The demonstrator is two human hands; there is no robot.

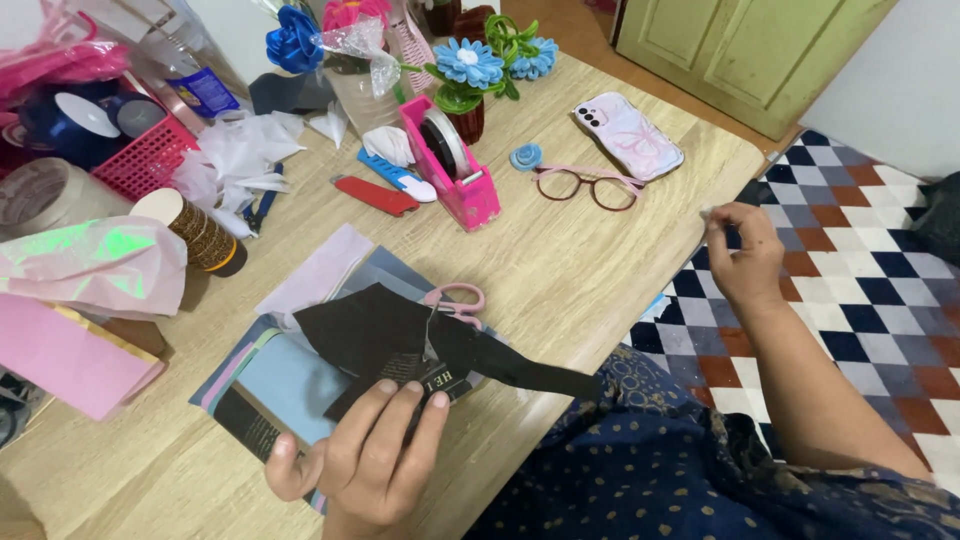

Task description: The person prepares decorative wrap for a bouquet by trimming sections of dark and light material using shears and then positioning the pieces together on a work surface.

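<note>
Black paper in my left hand, right hand off the worktop edge

My left hand [365,455] pinches the black paper sheet [385,335] over the stacked coloured sheets [275,375] near pink scissors [458,300]; my right hand [742,255] hovers right, fingertips pinched, nothing visibly held.

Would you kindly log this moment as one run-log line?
left hand: holds black paper over paper stack | right hand: raised off table edge, fingers pinched | scissors: on table
</note>
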